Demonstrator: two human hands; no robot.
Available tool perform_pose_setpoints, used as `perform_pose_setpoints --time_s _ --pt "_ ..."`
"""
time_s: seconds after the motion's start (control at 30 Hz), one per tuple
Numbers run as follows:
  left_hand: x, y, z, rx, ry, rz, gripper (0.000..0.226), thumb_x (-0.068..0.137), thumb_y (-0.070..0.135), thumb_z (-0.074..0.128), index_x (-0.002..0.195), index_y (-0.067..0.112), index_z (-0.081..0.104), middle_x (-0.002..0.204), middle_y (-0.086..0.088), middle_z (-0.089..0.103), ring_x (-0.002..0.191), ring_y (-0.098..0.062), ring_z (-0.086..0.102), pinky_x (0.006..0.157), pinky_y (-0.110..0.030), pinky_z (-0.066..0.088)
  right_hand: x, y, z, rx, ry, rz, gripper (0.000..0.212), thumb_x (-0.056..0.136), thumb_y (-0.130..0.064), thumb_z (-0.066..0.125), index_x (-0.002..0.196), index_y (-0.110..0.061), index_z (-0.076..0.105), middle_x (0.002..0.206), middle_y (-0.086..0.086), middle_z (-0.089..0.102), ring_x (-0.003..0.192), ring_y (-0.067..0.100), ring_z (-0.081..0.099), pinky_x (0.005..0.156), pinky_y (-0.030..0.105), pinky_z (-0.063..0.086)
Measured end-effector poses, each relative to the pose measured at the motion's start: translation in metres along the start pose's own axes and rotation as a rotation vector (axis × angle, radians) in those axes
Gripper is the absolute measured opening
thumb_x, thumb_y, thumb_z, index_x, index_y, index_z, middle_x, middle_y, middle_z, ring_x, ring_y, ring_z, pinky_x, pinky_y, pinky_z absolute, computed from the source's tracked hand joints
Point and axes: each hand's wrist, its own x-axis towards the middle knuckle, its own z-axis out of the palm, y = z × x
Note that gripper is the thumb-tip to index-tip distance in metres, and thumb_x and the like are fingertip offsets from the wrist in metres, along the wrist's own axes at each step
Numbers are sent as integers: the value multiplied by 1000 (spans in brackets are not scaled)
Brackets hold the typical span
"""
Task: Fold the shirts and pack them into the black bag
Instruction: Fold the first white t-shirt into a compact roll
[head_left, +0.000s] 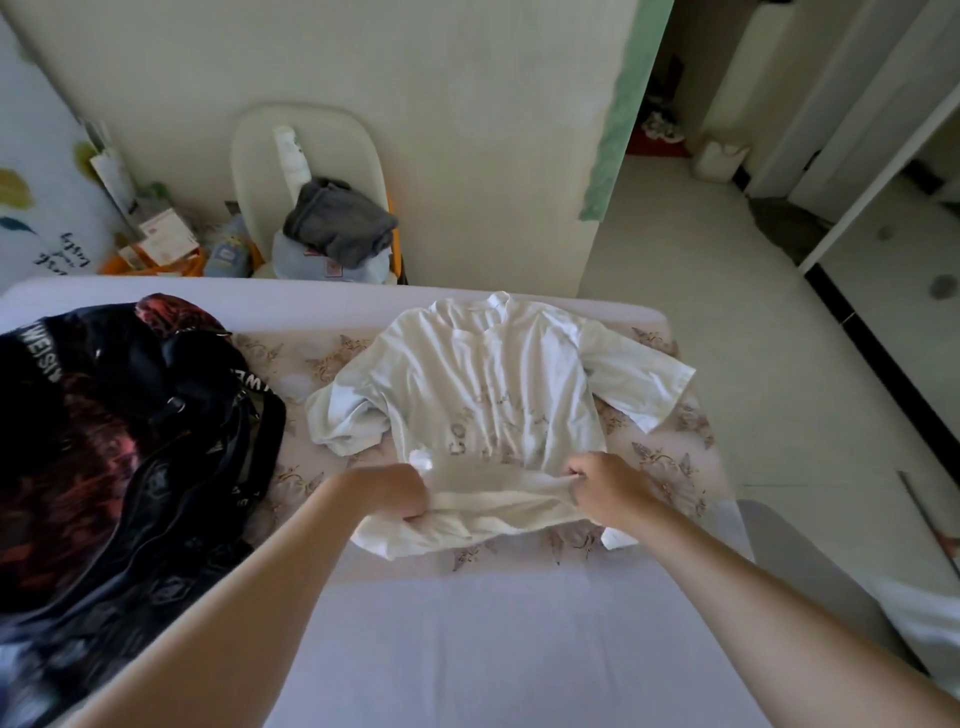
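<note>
Gripping the bunched lower hem of one white shirt (483, 395) in both fists, I face a bed (467, 649) covered in smooth, pale lilac sheeting. My left hand (392, 491) is curled tight round the hem's left end, knuckles up. My right hand (605, 486) pinches a ridge of the same soft, thin fabric near its right end, fingers tucked under. The shirt lies on one floral-printed cloth (670, 467) spread across the far part of the bed, its collar pointing away from me. Its body is creased in long, fanning wrinkles, with faint grey lettering across the chest. Of its two short sleeves, the right one lies flat and square-edged, while the left one is crumpled into a soft heap. One black bag (130, 441) sits to my left on the bed, near that crumpled sleeve but apart from it. It is glossy, slumped and rounded, patterned with dark red, and crossed by woven straps (41, 358) that carry white block letters. Beyond the bed's far edge stands one white moulded chair (254, 150) with a rounded back. On its seat one grey garment (337, 221), thick and rumpled, tops a pale blue bundle (301, 260). Pale, smooth floor tiles (727, 338) run off to the right of the bed.
</note>
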Motion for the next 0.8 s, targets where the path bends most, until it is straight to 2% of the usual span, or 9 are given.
perform_pose_setpoints --time_s 0.07,0.13,0.2,0.3,0.4,0.47,0.53,0.63,0.8 --pt "-20 -2 11 -62 -295 -163 24 82 29 54 99 12 58 85 -5 60 77 -23 59 76 -31 51 -13 1 1 3 -325 -9 24 90 -19 54 94 -26 76 100 1 73 99 26 66 79 32 47" --pt "-25 0 31 -100 -424 -139 26 86 35 57 98 15 67 95 -4 71 85 -24 69 86 -37 56 -26 11 8 181 -405 120 27 89 -25 55 102 -13 74 97 4 77 91 25 71 81 32 55" --pt "-17 9 53 -37 -315 7 21 90 34 59 98 19 72 98 5 75 84 -16 72 87 -32 56 -38 28 17 232 -226 117 24 92 -27 53 98 -17 74 92 -4 76 85 18 72 84 36 58" --pt "-3 29 89 -51 56 222 22 85 40 66 105 31 68 112 10 68 100 -9 64 89 -28 52 -51 53 39 14 12 154 21 96 -26 48 108 -26 65 113 -5 66 100 17 63 87 36 53" --pt "5 52 132 96 242 386 61 72 59 72 128 42 54 144 8 42 134 -16 36 107 -38 36 -58 68 66 -27 -66 282 47 95 -41 53 135 -19 40 129 7 53 113 29 58 84 36 48" --pt "9 61 157 266 272 417 79 67 63 73 138 44 45 154 8 23 142 -21 18 111 -45 27 -64 70 83 14 -52 236 58 95 -38 53 144 -20 27 129 9 56 112 31 60 84 37 49" --pt "12 65 171 223 365 445 62 71 51 74 130 42 55 149 8 32 138 -20 24 109 -44 31 -69 69 94 32 34 131 54 97 -22 48 145 -31 26 124 5 63 105 30 63 81 35 51" --pt "11 70 177 4 479 436 28 83 26 71 110 26 70 121 6 56 118 -16 45 97 -36 45 -77 78 90 -65 162 31 41 94 -13 47 128 -36 47 117 -1 65 101 27 64 78 33 50" --pt "-3 95 180 -121 163 466 27 87 30 66 113 32 70 111 13 67 101 -9 61 88 -20 46 -96 118 65 -385 32 187 40 91 -13 47 125 -29 61 126 1 63 113 25 60 91 32 46"
